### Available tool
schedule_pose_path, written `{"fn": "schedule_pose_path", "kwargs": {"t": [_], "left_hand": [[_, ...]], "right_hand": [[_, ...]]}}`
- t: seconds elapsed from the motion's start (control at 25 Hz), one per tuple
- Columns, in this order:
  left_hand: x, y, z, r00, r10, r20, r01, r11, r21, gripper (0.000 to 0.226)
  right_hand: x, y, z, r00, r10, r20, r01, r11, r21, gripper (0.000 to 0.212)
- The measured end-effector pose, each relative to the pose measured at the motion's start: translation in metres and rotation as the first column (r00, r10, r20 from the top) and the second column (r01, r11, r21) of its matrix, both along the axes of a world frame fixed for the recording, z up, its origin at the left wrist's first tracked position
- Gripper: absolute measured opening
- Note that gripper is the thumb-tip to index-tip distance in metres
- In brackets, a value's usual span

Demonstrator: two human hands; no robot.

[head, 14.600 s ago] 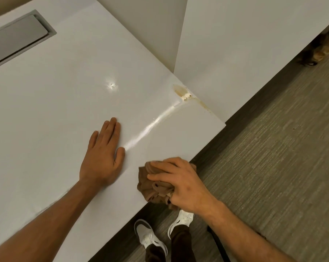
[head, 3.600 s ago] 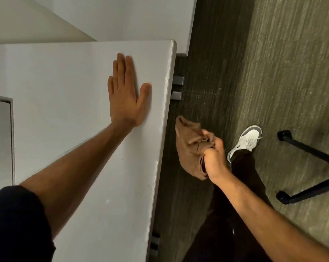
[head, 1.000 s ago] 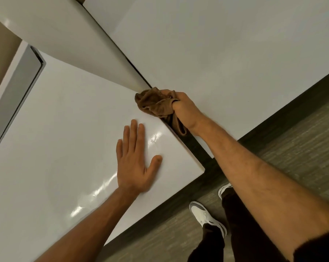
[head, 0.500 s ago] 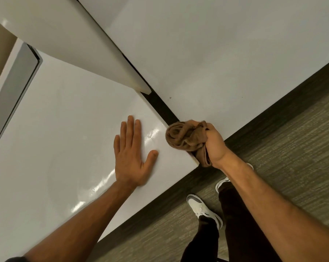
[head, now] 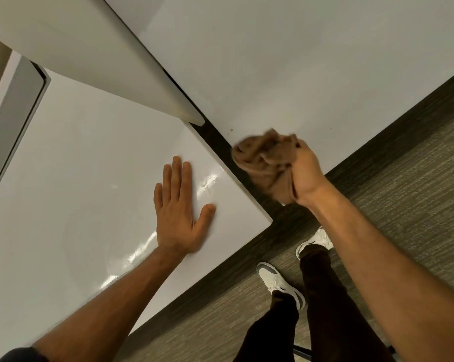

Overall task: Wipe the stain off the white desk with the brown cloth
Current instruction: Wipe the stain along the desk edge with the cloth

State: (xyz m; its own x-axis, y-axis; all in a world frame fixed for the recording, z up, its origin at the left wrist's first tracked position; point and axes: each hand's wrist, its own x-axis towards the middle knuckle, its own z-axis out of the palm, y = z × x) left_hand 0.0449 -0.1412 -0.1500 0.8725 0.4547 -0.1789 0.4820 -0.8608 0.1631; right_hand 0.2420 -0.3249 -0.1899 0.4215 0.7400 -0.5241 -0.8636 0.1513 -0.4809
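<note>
The white desk fills the left half of the head view. My left hand lies flat on it near its right edge, fingers straight and spread. My right hand grips the bunched brown cloth, which hangs over the dark gap and the near corner of the neighbouring white desk. The cloth looks blurred. A faint yellowish mark shows at the lower tip of the white divider panel. Glossy streaks shine on the desk beside my left hand.
A grey recessed cable flap sits in the desk at far left. Grey carpet covers the floor on the right. My legs in dark trousers and white shoes stand below the desk corner.
My right hand with the cloth has drawn back along the desk's right edge from the divider tip, then shifted right over the gap onto the neighbouring desk's corner. My left hand stays flat.
</note>
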Motion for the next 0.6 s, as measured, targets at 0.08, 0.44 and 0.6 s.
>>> {"fn": "schedule_pose_path", "kwargs": {"t": [0.08,0.44,0.6], "left_hand": [[0.0,0.0,0.0,1.0,-0.004,-0.008,0.004,1.0,0.002,0.087],[0.0,0.001,-0.002,1.0,0.012,-0.014,-0.011,1.0,0.008,0.087],[-0.001,0.002,-0.003,1.0,0.004,-0.021,-0.003,1.0,0.022,0.087]], "right_hand": [[0.014,0.058,0.014,0.987,0.066,0.143,-0.063,0.998,-0.026,0.032],[0.001,0.096,0.016,0.837,0.314,0.449,-0.22,0.943,-0.249,0.058],[-0.006,0.079,0.013,0.87,0.283,0.404,-0.193,0.949,-0.25,0.057]]}}
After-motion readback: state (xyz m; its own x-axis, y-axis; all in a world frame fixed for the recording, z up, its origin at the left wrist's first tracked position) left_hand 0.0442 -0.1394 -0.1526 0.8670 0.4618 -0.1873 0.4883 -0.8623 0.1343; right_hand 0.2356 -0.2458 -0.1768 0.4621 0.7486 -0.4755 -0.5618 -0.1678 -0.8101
